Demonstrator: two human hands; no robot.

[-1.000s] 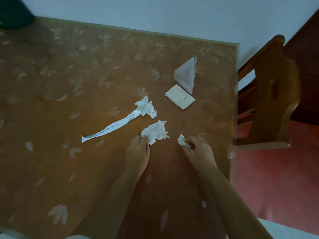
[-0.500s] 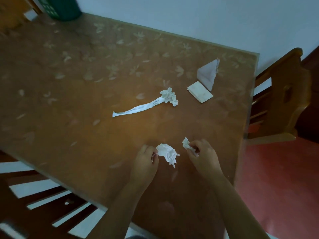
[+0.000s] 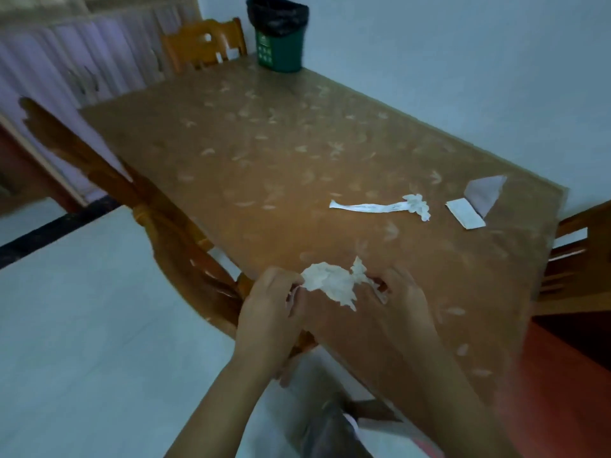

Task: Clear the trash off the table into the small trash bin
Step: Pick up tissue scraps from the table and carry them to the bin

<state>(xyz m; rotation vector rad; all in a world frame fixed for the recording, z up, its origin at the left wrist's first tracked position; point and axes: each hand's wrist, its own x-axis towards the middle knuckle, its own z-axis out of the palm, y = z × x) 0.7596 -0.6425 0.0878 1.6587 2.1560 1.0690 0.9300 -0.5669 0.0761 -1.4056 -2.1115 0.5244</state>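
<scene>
I've now lifted both pieces off the table (image 3: 297, 166): left grip (image 3: 269, 304) pinches the tissue (image 3: 330, 285), right grip (image 3: 401, 300) a scrap (image 3: 359, 270); bin (image 3: 281, 47) next.

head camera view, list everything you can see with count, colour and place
table: 1, brown with a pale leaf pattern, centre
trash bin: 1, green with a black liner, far corner of the table
paper strip: 1, white, crumpled at one end, on the table's right part
flat packet: 1, white, near the right edge
folded paper: 1, pale, standing just behind the packet
crumpled tissue: 1, white, over the near edge, pinched by the left hand
paper scrap: 1, white, beside the tissue, in the right hand
chairs: 3, brown wood, at the far end, left side and right side
left hand: 1, near edge
right hand: 1, near edge
</scene>
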